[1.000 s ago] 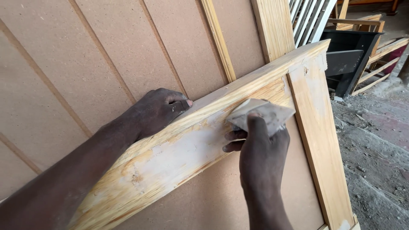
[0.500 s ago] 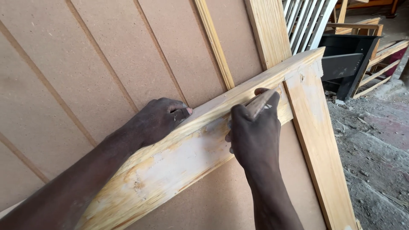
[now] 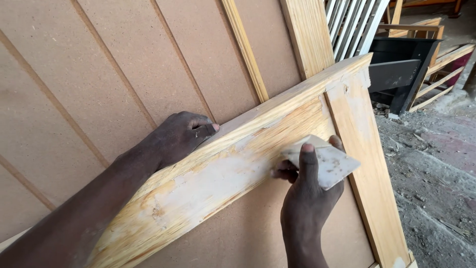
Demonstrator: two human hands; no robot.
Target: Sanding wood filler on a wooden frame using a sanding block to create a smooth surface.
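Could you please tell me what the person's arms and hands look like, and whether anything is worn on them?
Both forearms are bare: no sleeves, gloves, watch or rings show. The left hand and its forearm carry a fine pale dusting, with whitish smears near the fingertips. The right hand has short nails and a little pale dust on the fingers.

pale yellow pine rail [image 3: 238,164] with darker amber grain streaks and off-white filler patches across its face. upright post [image 3: 364,164]: same yellow wood, whitish smear near its top. scraper card [image 3: 329,164]: light grey-beige, speckled with white residue. backing panel [image 3: 99,79]: flat tan fibreboard with fine speckle, crossed by thin darker grooves. black cabinet [image 3: 401,69] and white slats [image 3: 354,25] at the far right. ground [image 3: 436,164]: grey-brown, dusty, with reddish patches.
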